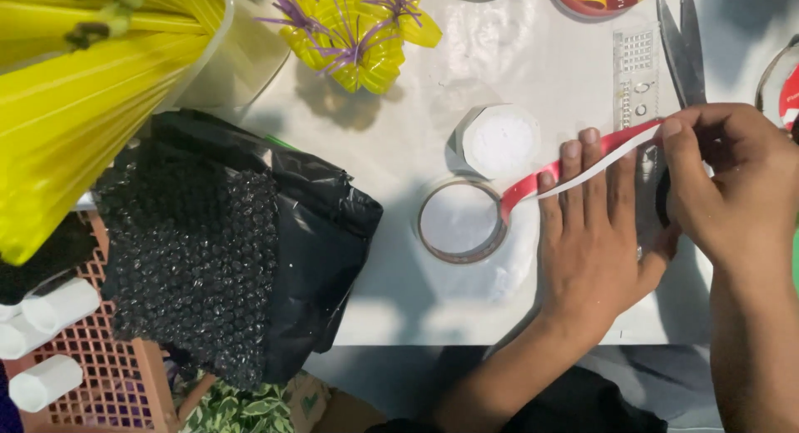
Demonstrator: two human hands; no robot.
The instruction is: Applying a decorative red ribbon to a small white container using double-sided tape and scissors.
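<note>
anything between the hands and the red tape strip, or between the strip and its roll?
Nothing visible. The left hand lies flat with its fingertips on the red strip, and the right hand pinches the strip's far end over the ruler. The strip runs unobstructed back to the tape roll.

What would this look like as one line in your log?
left hand: flat on table, fingers on red strip | right hand: pinching strip end | tape roll: beside left hand

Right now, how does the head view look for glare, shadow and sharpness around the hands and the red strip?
Head view: soft glare patches on the glossy white table cover; the flat left hand throws a dim shadow toward the table edge; the right hand pinching the red-and-white ribbon strip is sharp; the yellow pleated paper fan at the corner looks slightly soft.
</note>
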